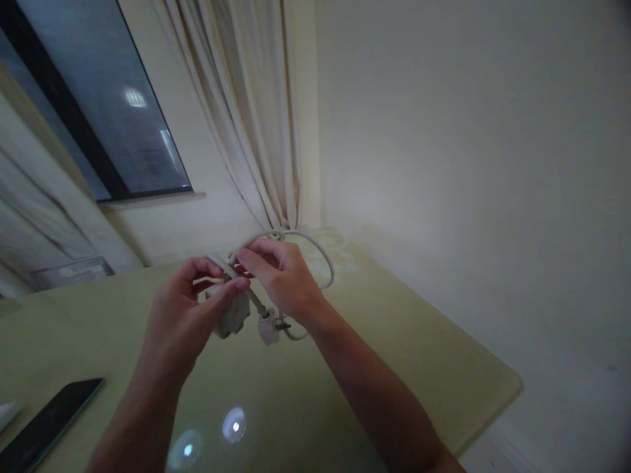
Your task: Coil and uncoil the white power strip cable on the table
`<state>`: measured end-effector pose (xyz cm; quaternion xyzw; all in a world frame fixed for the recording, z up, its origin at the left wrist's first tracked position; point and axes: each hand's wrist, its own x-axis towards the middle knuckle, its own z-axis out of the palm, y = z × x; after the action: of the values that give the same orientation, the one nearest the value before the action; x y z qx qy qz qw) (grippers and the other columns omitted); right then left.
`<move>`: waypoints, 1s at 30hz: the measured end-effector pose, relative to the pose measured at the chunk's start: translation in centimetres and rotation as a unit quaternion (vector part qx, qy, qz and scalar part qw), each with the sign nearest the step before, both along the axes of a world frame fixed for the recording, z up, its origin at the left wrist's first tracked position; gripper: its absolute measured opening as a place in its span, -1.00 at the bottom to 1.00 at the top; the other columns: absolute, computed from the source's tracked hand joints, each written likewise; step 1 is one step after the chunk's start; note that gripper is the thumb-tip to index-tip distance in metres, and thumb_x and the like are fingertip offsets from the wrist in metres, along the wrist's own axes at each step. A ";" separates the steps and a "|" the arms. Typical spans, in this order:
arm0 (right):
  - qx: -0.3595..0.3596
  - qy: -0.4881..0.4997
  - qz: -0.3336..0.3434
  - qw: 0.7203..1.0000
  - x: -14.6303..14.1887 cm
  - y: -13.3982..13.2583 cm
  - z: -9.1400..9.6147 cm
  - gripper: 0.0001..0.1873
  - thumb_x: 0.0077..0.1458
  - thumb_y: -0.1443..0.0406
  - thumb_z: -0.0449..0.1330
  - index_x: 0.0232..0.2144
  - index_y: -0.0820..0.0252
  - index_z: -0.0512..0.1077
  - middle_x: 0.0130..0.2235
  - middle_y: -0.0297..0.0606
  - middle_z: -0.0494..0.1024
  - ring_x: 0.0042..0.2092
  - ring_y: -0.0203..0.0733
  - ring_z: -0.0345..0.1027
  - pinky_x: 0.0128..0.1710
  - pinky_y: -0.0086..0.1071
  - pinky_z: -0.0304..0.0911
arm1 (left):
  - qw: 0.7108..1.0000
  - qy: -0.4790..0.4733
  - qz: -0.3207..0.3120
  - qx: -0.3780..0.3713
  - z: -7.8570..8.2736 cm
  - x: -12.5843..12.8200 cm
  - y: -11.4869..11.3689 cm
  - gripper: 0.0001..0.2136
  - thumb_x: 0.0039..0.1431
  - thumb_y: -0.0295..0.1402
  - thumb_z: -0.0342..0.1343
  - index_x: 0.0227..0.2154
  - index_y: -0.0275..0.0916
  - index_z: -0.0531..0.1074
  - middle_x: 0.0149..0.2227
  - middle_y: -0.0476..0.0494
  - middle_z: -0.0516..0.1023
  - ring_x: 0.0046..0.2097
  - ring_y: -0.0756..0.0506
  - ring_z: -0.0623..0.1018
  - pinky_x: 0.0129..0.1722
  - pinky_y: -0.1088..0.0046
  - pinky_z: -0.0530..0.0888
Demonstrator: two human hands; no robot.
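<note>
Both hands are closed around a white power cord (325, 263) above the table. My left hand (197, 295) pinches a stretch of the cord between thumb and fingers, with a bulky whitish block (231, 318) just beneath it, partly hidden by the thumb. Close by, my right hand (283, 269) grips the cord with its fingertips. A loop of the cord arcs behind and to the right of this hand. The white plug (269, 326), with its metal prongs pointing right, dangles below the two hands.
A pale yellow-green glossy table (394, 341) reaches to a rounded corner at right, along a white wall (468, 164). A dark flat device (54, 420) lies at lower left, beside a white object at the frame's edge. Behind hang beige curtains (256, 112) and a window (113, 92).
</note>
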<state>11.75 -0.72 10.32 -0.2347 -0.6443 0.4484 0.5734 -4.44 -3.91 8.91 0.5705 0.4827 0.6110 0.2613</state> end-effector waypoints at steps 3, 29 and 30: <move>-0.012 -0.022 0.048 0.999 0.2 -0.2 0.0 -0.62 0.12 0.01 0.47 -0.27 0.19 0.58 -0.26 -0.27 0.63 -0.20 -0.21 0.56 -0.18 -0.35 0.44 | 0.999 -0.046 -0.006 -0.015 -0.2 -0.1 0.3 -0.54 -0.14 -0.15 0.54 -0.30 -0.14 0.39 -0.44 0.04 0.59 -0.54 -0.01 0.51 -0.61 0.56 0.45; 0.069 -0.207 -0.074 0.973 3.0 0.2 -0.2 -0.56 0.01 0.26 0.56 -0.09 0.09 0.51 -0.44 -0.50 0.56 -0.41 -0.30 0.47 -0.34 -0.41 0.29 | 0.863 0.403 0.200 0.228 -0.4 -0.5 -1.1 -0.67 0.35 -0.14 0.27 0.06 -0.15 0.47 -0.27 -0.04 0.72 -0.30 -0.15 0.70 -0.27 0.35 0.52; 0.067 -0.211 -0.062 0.973 3.2 0.4 -0.3 -0.52 0.02 0.28 0.55 -0.03 0.09 0.52 -0.43 -0.49 0.57 -0.40 -0.30 0.48 -0.33 -0.41 0.29 | 0.866 0.407 0.195 0.216 -0.5 -0.4 -1.0 -0.61 0.36 -0.15 0.26 0.16 -0.14 0.42 -0.27 -0.02 0.72 -0.31 -0.14 0.69 -0.29 0.35 0.51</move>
<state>14.96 -0.32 9.98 -0.3242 -0.7639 0.3080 0.4653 -4.88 -4.93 8.43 0.7051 0.5033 0.4520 -0.2125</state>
